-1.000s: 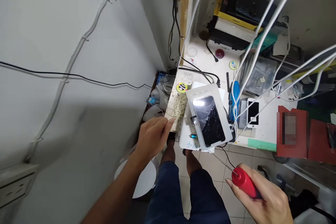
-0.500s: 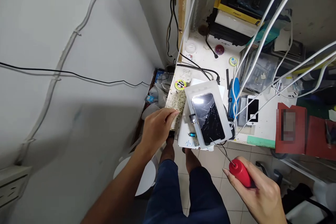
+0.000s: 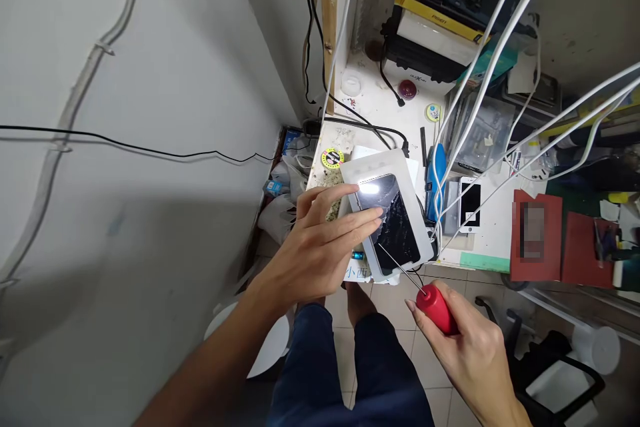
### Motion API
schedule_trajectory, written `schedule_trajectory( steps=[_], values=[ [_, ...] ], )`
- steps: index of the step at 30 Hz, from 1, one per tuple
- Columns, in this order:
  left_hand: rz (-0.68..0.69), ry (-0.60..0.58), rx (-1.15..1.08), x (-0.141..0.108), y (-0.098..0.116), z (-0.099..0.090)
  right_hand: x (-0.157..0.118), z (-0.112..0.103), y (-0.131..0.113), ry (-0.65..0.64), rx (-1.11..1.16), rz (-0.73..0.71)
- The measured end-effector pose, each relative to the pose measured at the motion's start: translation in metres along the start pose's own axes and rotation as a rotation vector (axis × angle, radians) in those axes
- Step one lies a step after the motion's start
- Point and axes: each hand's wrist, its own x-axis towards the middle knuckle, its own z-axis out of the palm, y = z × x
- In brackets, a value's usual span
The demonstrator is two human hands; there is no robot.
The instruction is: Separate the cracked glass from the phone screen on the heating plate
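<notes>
A black phone screen lies on a pale grey plate at the table's front edge. Its surface is smeared with wrinkled, torn film or residue. Across its left side reaches my left hand, fingers stretched out and fingertips at the glass, holding nothing. My right hand is wrapped round the handle of a red-handled tool with a thin metal shaft. The shaft points up and left, and its tip is at the screen's lower left part, just below my left fingers. A small blue cylinder shows beside the plate.
White cables hang across the table's right side. A blue tool and a white phone lie right of the plate. Stacked boxes stand at the back. Red mats are at far right; the wall fills the left.
My left hand has moved right onto the screen and its pinched fingers have spread out. The tool's tip has shifted slightly up and left over the screen. The view has turned a little.
</notes>
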Motion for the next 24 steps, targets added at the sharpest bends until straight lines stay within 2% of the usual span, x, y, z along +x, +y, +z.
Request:
schedule_trajectory(
  steps=[12,19,24],
  values=[
    [-0.030,-0.016,0.028,-0.0003,0.0018,-0.0007,-0.0034,0.0032,-0.0006,-0.014,-0.051,-0.018],
    [-0.048,-0.034,0.022,-0.0015,0.0021,-0.0012,-0.0058,-0.0019,0.0033,-0.048,-0.053,-0.019],
    [-0.042,-0.038,0.022,-0.0016,0.0022,-0.0013,-0.0045,-0.0019,0.0079,-0.026,-0.051,-0.011]
  ],
)
